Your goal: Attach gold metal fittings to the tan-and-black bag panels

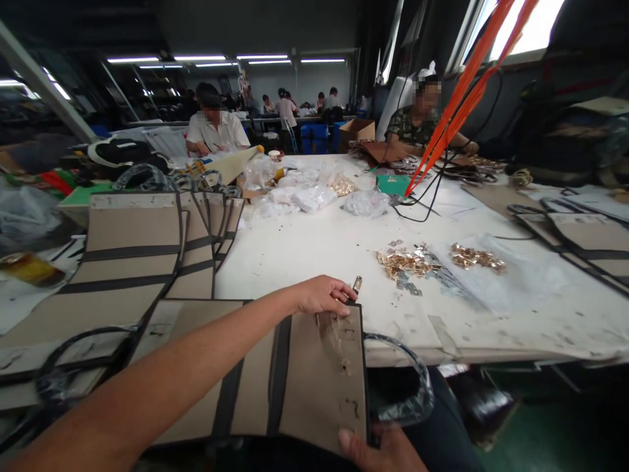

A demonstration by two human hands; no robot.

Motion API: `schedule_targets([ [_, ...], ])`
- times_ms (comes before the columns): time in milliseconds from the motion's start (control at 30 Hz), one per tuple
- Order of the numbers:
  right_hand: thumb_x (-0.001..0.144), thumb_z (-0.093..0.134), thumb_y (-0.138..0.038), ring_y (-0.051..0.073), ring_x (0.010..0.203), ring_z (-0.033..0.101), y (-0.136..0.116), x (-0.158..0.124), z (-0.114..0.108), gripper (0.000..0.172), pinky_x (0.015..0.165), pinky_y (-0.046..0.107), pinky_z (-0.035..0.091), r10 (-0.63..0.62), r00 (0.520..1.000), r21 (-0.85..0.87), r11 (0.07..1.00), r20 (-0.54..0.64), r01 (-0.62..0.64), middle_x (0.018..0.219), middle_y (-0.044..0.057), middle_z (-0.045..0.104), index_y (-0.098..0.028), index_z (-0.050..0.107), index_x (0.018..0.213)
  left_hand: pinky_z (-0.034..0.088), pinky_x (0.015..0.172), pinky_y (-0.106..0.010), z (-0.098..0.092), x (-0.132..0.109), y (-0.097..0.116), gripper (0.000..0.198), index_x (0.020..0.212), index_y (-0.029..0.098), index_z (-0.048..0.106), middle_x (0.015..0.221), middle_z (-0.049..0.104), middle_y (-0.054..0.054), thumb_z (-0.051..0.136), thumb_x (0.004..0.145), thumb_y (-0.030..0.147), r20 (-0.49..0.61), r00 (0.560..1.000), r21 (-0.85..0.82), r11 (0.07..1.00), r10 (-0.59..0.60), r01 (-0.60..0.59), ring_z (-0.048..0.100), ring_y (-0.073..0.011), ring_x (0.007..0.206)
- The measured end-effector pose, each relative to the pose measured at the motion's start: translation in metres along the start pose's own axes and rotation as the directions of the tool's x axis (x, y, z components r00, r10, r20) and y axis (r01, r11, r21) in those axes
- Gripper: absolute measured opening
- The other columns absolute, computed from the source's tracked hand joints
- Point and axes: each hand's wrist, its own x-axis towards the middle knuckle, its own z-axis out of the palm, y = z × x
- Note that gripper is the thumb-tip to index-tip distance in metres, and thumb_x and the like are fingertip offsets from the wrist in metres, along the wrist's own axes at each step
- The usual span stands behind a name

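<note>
Beige panel (314, 387) at near centre: left hand (319, 296) pinching far right corner, gold fitting (358, 284) by fingertips; right hand (390, 451) grasping near right corner. Handle (424, 392) apparently attached; loose gold hardware (405, 263), farther right, suggests fitting unfinished.

Left hand (322, 295) and right hand (390, 452), both gripping.
The bare left forearm (196, 373) slants from eight o'clock toward two, fingers bent; the right, toward five, shows its thumb uppermost.
</note>
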Motion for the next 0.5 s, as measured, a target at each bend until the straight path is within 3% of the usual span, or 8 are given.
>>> schedule_targets([
  [100,0.068,0.074,-0.089,0.033,0.091,0.074,0.012,0.004,-0.004,0.088,0.087,0.042,0.058,0.032,0.996,0.036,0.999,0.082,-0.035,0.103,0.015,0.078,-0.013,0.079,0.112,0.054,0.080,-0.030,0.014,0.002,-0.014,0.041,0.110,0.017,0.076,0.100,0.075,-0.005,0.084,0.071,0.022,-0.150,0.988,0.139,0.990,0.034,-0.012,0.070,-0.0204,0.089],
  [200,0.072,0.070,-0.089,0.023,0.068,0.067,0.023,0.006,-0.007,0.084,0.067,0.033,0.055,0.070,0.994,-0.010,0.998,0.089,-0.070,0.093,0.012,0.077,-0.014,0.079,0.108,0.053,0.094,-0.041,0.030,-0.007,-0.022,0.029,0.103,0.018,0.076,0.104,0.074,-0.007,0.083,0.074,0.022,-0.332,0.934,0.304,0.952,0.132,-0.026,0.067,-0.0266,0.101],
  [267,0.074,0.070,-0.088,0.024,0.073,0.068,0.027,0.006,-0.007,0.081,0.068,0.032,0.054,0.036,0.997,-0.009,0.999,0.063,-0.035,0.091,0.012,0.076,-0.014,0.080,0.106,0.048,0.105,-0.047,0.041,-0.020,-0.025,0.019,0.098,0.019,0.075,0.109,0.073,-0.008,0.080,0.081,0.021,-0.415,0.880,0.401,0.915,0.229,-0.049,0.062,-0.0288,0.113],
  [367,0.076,0.070,-0.085,0.031,0.092,0.071,0.025,-0.001,-0.009,0.076,0.086,0.036,0.055,-0.038,0.999,-0.030,0.999,0.019,0.039,0.094,0.011,0.077,-0.015,0.080,0.104,0.046,0.110,-0.048,0.058,-0.046,-0.034,0.006,0.092,0.020,0.075,0.109,0.075,-0.007,0.071,0.089,0.017,-0.443,0.831,0.494,0.865,0.337,-0.088,0.061,-0.0270,0.115],
  [433,0.081,0.067,-0.081,0.033,0.095,0.072,0.019,-0.011,-0.018,0.069,0.088,0.035,0.055,-0.053,0.999,-0.185,0.981,-0.008,0.050,0.093,0.010,0.078,-0.016,0.082,0.100,0.048,0.110,-0.049,0.071,-0.062,-0.044,0.015,0.104,0.021,0.076,0.120,0.075,-0.007,0.067,0.093,0.018,-0.426,0.814,0.550,0.827,0.396,-0.115,0.062,-0.0266,0.118],
  [500,0.087,0.065,-0.076,0.031,0.086,0.072,0.010,-0.025,-0.031,0.060,0.076,0.031,0.055,-0.055,0.997,-0.414,0.910,-0.056,0.027,0.084,0.007,0.077,-0.018,0.082,0.088,0.046,0.115,-0.050,0.083,-0.072,-0.055,0.031,0.127,0.021,0.071,0.141,0.068,-0.008,0.063,0.098,0.023,-0.386,0.795,0.655,0.746,0.469,-0.121,0.058,-0.0273,0.132],
])
